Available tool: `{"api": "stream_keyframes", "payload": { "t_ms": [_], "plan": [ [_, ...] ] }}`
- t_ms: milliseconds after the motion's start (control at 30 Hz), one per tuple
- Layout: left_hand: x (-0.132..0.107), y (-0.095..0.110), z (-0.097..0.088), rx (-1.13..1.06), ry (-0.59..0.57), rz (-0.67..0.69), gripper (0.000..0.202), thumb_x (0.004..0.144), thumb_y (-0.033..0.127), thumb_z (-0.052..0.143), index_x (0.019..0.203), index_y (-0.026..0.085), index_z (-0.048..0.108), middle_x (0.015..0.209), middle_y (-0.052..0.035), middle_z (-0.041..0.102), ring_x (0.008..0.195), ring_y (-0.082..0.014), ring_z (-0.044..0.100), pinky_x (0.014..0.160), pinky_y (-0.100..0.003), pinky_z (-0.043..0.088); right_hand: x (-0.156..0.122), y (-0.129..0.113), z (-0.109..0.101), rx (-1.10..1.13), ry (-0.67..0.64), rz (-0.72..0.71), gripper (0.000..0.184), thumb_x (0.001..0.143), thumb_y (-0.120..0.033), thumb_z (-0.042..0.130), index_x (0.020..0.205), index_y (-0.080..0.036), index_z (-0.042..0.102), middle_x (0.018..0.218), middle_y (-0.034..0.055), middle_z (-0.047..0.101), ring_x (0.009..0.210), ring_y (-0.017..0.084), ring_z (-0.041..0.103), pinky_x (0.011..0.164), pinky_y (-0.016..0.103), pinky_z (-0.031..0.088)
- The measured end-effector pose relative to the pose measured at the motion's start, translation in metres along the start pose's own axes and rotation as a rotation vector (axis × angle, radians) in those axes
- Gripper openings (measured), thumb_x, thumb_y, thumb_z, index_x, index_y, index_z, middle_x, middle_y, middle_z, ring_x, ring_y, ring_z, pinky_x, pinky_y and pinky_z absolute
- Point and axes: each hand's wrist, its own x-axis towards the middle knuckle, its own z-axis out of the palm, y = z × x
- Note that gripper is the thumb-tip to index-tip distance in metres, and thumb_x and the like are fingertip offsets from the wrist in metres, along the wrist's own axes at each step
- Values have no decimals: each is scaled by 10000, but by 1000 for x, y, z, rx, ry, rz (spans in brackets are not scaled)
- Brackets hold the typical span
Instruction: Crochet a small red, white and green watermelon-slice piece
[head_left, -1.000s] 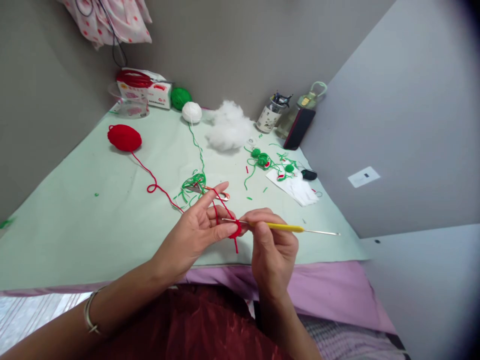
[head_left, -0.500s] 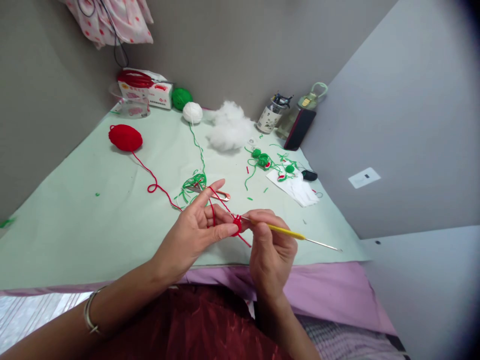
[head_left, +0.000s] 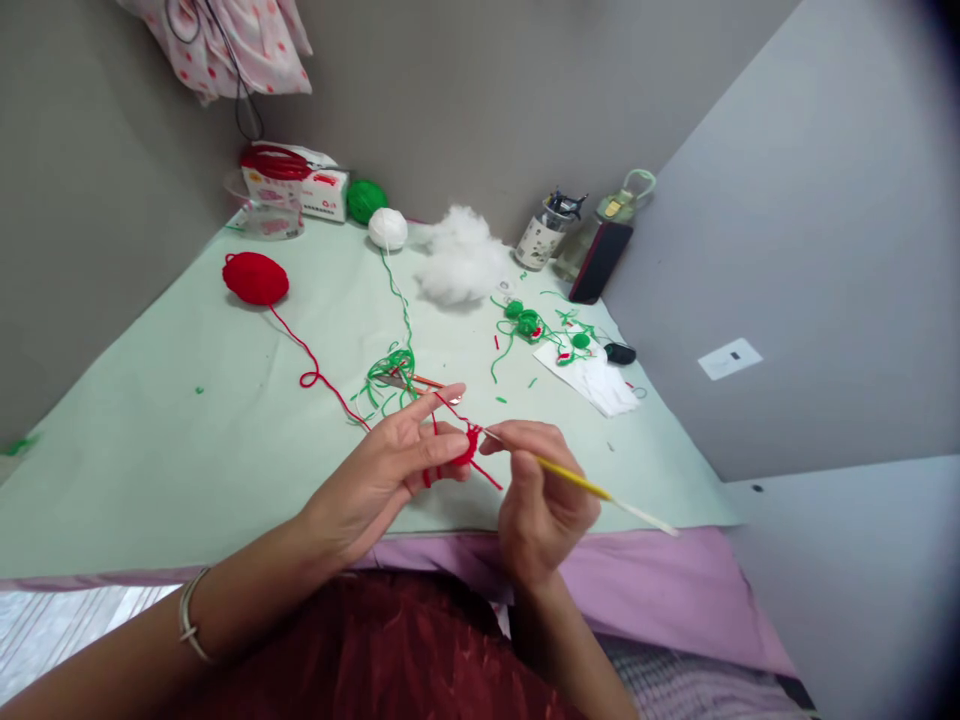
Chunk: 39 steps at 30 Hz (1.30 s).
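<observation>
My left hand (head_left: 409,450) pinches a small red crochet piece (head_left: 468,447) between thumb and fingers, with red yarn (head_left: 311,360) running over its raised index finger. That strand leads back to a red yarn ball (head_left: 256,278) at the left of the table. In my right hand (head_left: 546,490) is a crochet hook with a yellow handle (head_left: 576,478), held like a pen. Its tip meets the upper edge of the red piece, while the metal far end sticks out to the right. A short red tail hangs below the piece.
Beyond my left hand lie scissors (head_left: 427,383) and tangled green yarn scraps (head_left: 390,370). White stuffing (head_left: 461,260), a white yarn ball (head_left: 388,229) and a green one (head_left: 367,201) sit at the back. A phone (head_left: 600,262) leans on a bottle at right, behind small green crocheted pieces (head_left: 529,324).
My left index finger has dropped lower and the left hand has turned slightly. The hook's far end has swung downward, tilting the hook more steeply at the red piece.
</observation>
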Motion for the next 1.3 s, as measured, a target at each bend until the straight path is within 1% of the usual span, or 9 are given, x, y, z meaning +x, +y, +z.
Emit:
{"api": "stream_keyframes", "payload": {
  "t_ms": [133, 267, 400, 533, 767, 867, 967, 1167, 1300],
  "plan": [
    [1, 4, -5, -2, 6, -1, 645, 858, 230, 852, 1459, 178, 622, 779, 34, 674, 719, -80, 623, 714, -184, 460, 15, -5, -9, 313, 36, 313, 163, 1007, -232, 636, 950, -240, 789, 820, 9, 716, 661, 129, 664, 641, 295, 567],
    [-1, 1, -1, 110, 21, 95, 647, 853, 248, 854, 1459, 216, 628, 830, 33, 679, 771, -94, 615, 755, -204, 466, 21, -8, -10, 455, -40, 420, 157, 998, -300, 648, 940, -241, 782, 759, -1, 692, 597, 115, 624, 561, 257, 554],
    [-1, -7, 8, 243, 90, 280, 743, 821, 201, 861, 1505, 231, 574, 807, 51, 639, 828, -127, 610, 870, -262, 488, 9, -8, -3, 56, -156, 199, 189, 1019, -229, 615, 1056, -275, 795, 887, 36, 741, 794, 173, 712, 710, 336, 623],
    [1, -12, 9, 206, 48, 237, 790, 802, 209, 873, 1521, 222, 546, 862, 26, 659, 896, -157, 616, 908, -299, 492, -5, -6, 3, -255, -39, -160, 350, 974, -122, 655, 1208, -349, 781, 1116, 72, 769, 995, 227, 745, 801, 403, 646],
    [1, -6, 1, 185, -47, 155, 629, 861, 202, 803, 1464, 241, 631, 863, 31, 632, 886, -147, 587, 950, -306, 447, 10, -7, -3, 277, -69, 271, 152, 1011, -241, 632, 989, -250, 782, 921, 40, 794, 734, 160, 725, 654, 314, 627],
    [-1, -1, -1, 232, -36, 136, 536, 890, 233, 763, 1419, 240, 678, 842, 27, 615, 860, -154, 555, 898, -299, 427, 15, -10, -8, 342, -111, 332, 190, 1040, -264, 582, 961, -214, 746, 874, 37, 790, 613, 126, 688, 602, 287, 612],
    [-2, 1, -2, 249, -19, 141, 474, 909, 274, 754, 1379, 237, 708, 817, 28, 598, 841, -156, 535, 893, -294, 419, 13, -16, -13, 149, -163, 212, 221, 1063, -216, 510, 1028, -226, 728, 901, 42, 786, 679, 146, 718, 654, 317, 627],
    [0, -7, -1, 163, 23, 174, 600, 851, 244, 849, 1423, 253, 668, 859, 22, 680, 859, -151, 614, 901, -279, 458, -3, -16, -14, -441, -305, -344, 393, 978, -95, 627, 1311, -288, 707, 1159, 94, 766, 1038, 222, 747, 819, 362, 655],
    [3, -6, -2, -39, -15, -27, 543, 800, 274, 889, 1314, 185, 736, 899, -31, 738, 832, -157, 643, 868, -289, 489, -3, -11, -13, -301, -179, -191, 318, 1001, -122, 601, 1223, -296, 749, 1080, 72, 752, 970, 211, 741, 794, 369, 646]
  ]
}}
